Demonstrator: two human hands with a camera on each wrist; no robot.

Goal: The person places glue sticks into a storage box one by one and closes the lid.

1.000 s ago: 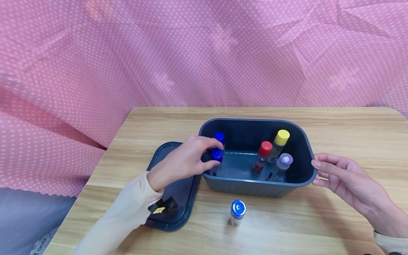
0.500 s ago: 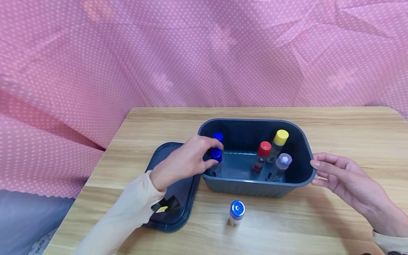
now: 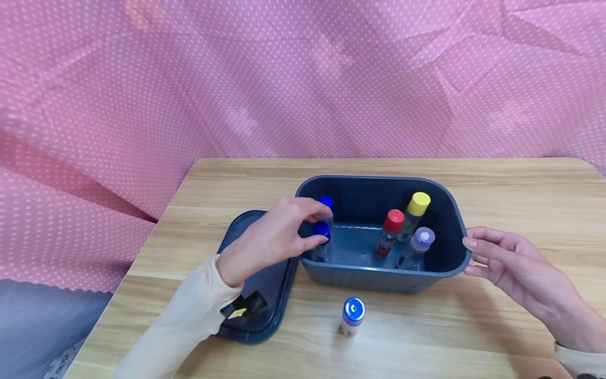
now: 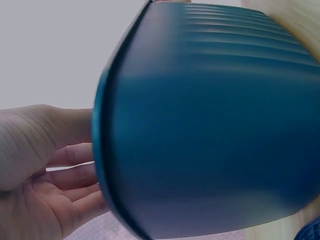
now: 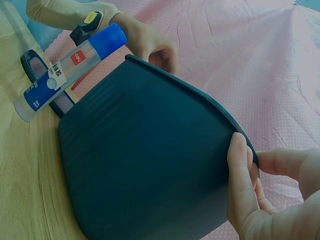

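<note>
A dark blue plastic box [image 3: 366, 279] stands on the table. My right hand [image 3: 525, 268] grips its right-hand rim between thumb and fingers, as the right wrist view shows too. My left hand [image 3: 270, 237] reaches over the left rim, thumb and index finger curved apart around the blue cap of a clear glue bottle [image 3: 321, 231]. A small gap shows between index finger and cap; the box wall hides the fingertips in the left wrist view. Behind it stands another blue-capped bottle [image 3: 325, 202]. On the right inside are red-capped [image 3: 391, 231], yellow-capped [image 3: 416, 208] and clear-capped [image 3: 418, 245] bottles.
One more glue bottle [image 5: 72, 72], blue-capped and labelled, stands upright on the table [image 3: 426, 337] before the box. The dark box lid [image 3: 265, 310] lies left of the box, partly under the left forearm. A pink dotted cloth [image 3: 303, 84] hangs behind.
My left index finger has lifted slightly off the near blue cap, widening the gap to the thumb. My right hand and the bottles stay in place.
</note>
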